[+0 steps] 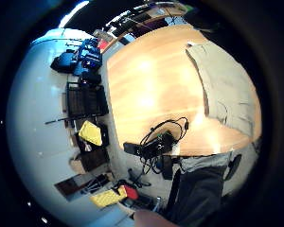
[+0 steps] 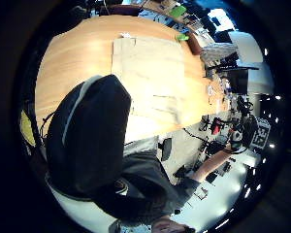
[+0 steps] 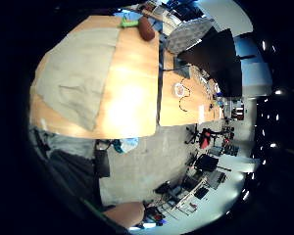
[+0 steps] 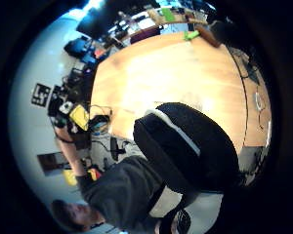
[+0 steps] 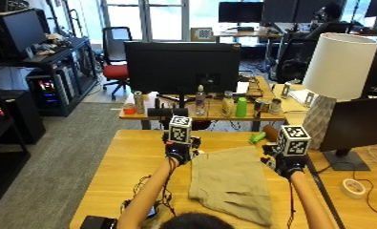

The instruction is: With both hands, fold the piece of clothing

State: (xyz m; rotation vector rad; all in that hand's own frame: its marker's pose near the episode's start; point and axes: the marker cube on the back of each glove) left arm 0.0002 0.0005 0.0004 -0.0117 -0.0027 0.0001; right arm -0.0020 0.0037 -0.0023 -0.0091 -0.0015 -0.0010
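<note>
A beige garment lies flat on the wooden table in front of the person, partly folded, with its near edge by the table's front. My left hand hovers above the table at the garment's far left corner. My right hand is raised off its right side. Neither hand touches the cloth, and both hold nothing. The palm views look down from well above on the garment. A gloved thumb fills part of the left thumb side view, and another part of the right.
A green object and a brown roll lie at the table's far edge. Cables and a black device sit at the front left. A tape roll, a lamp and a monitor stand occupy the desk to the right.
</note>
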